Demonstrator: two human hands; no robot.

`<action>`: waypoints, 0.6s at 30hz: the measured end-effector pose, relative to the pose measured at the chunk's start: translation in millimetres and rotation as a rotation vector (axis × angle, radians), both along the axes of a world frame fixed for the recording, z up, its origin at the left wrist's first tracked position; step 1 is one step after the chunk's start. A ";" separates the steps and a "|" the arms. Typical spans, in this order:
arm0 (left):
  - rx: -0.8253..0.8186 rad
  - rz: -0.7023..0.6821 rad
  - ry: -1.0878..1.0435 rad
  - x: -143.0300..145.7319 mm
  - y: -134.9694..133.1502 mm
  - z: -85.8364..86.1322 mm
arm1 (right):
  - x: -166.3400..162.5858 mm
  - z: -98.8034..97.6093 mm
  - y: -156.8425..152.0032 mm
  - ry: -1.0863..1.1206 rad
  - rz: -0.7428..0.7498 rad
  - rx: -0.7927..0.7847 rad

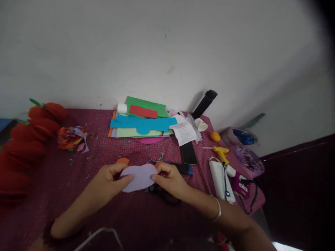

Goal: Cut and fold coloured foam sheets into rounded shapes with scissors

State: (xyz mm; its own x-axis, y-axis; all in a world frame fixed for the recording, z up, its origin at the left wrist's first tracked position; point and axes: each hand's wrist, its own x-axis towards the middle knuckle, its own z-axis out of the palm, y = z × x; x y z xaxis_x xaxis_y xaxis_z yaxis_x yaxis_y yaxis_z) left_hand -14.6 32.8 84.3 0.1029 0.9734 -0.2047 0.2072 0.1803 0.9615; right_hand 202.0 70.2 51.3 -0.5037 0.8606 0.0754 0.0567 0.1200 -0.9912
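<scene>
Cutout [140,177], lilac, held over table [101,151]: L hand [112,179] grip pinching its left end, R hand [171,179] grip pinching its right end. Scissors [154,188] partly hidden under R hand; phone [189,154] beyond, flat on table nr note [184,134]; glue gun [220,151] farther R, nr orange ball [215,136].

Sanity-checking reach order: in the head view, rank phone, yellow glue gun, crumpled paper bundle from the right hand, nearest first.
1. Phone: just beyond the right hand, to its right.
2. Yellow glue gun: farther right.
3. Crumpled paper bundle: across on the left.
</scene>
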 end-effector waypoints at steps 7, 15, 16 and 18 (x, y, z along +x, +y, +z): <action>-0.252 -0.015 -0.292 7.2 -1.0 -17.9 | -5.8 -2.3 -1.1 0.007 0.129 -0.417; -0.178 0.307 -0.539 27.3 -3.4 -20.1 | -16.1 -4.4 8.2 0.034 -0.050 -0.322; -0.161 0.337 -0.585 31.6 -5.1 -17.8 | -17.0 -2.8 8.6 0.043 -0.065 -0.287; -0.116 0.381 -0.675 41.9 -9.5 -13.1 | -19.1 0.6 6.5 0.064 -0.089 -0.209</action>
State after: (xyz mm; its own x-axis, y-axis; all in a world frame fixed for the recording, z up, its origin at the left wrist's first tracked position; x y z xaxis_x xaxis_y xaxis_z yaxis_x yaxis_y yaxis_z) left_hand 27.2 23.3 71.2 -0.0958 0.9426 -0.3197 -0.5118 0.2288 0.8281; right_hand 182.9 76.7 51.9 -0.4249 0.9017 -0.0798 -0.0054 -0.0907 -0.9959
